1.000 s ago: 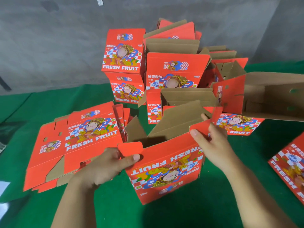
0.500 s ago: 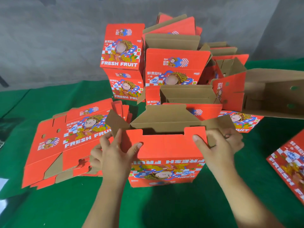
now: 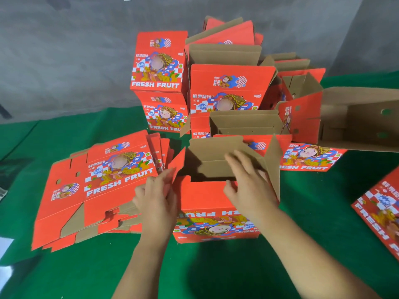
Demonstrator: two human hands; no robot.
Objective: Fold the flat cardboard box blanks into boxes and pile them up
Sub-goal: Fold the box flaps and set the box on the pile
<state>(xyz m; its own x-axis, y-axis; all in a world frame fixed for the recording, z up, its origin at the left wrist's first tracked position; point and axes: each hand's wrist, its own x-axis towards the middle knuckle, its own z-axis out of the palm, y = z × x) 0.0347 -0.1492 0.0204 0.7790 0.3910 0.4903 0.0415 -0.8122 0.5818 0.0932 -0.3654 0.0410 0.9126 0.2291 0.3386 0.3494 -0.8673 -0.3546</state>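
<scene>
A red "FRESH FRUIT" box (image 3: 207, 201) stands upside down on the green cloth in front of me, its brown flaps open at the top. My left hand (image 3: 156, 197) pinches the box's left end flap (image 3: 178, 161), which sticks up at an angle. My right hand (image 3: 248, 180) reaches over the near wall with straight fingers pressing on a brown inner flap (image 3: 216, 152), thumb on the wall's edge. A stack of flat red blanks (image 3: 103, 182) lies to the left. Folded boxes (image 3: 159, 61) are piled at the back.
An open box (image 3: 362, 119) lies on its side at the right, on top of a flat blank (image 3: 308, 157). Another red printed piece (image 3: 384, 214) lies at the right edge. A grey wall (image 3: 64, 57) stands behind the green cloth (image 3: 216, 272).
My right hand left the right corner and moved into the box's top, onto the inner flap. My left hand shifted to the left end flap, which now sticks up. The right end flap stands upright.
</scene>
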